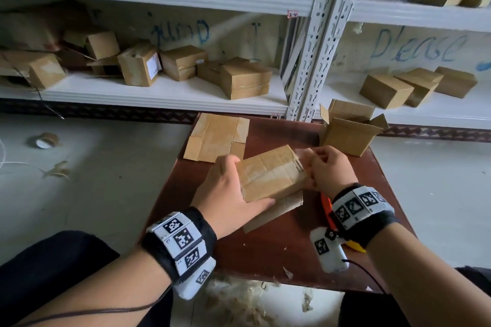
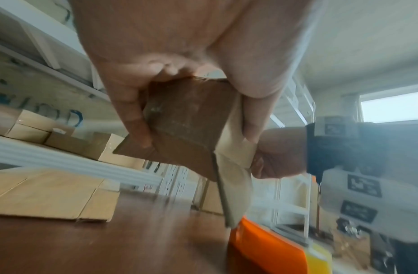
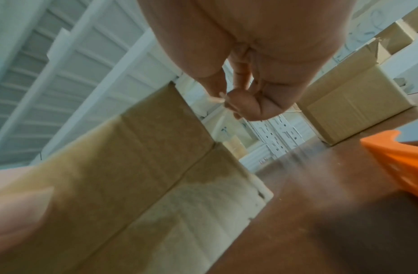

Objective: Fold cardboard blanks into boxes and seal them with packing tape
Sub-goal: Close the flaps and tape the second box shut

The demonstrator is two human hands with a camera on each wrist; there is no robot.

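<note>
A small, partly folded cardboard box (image 1: 268,175) is held tilted just above the brown table (image 1: 279,247). My left hand (image 1: 231,183) grips its left end, with the thumb on one face and the fingers (image 2: 130,111) on the other side of the box (image 2: 186,120). My right hand (image 1: 326,167) is at the box's right end, fingers curled. Thumb and fingertips (image 3: 226,100) pinch a thin pale flap edge (image 2: 236,148) beside the box (image 3: 132,157). A loose lower flap (image 1: 276,210) hangs toward the table.
A flat cardboard blank (image 1: 218,138) lies at the table's far left and an open box (image 1: 348,133) stands at its far right. An orange tape dispenser (image 1: 326,204) lies under my right wrist. White shelves (image 1: 159,95) behind hold several boxes. A tape roll (image 1: 46,140) lies on the floor.
</note>
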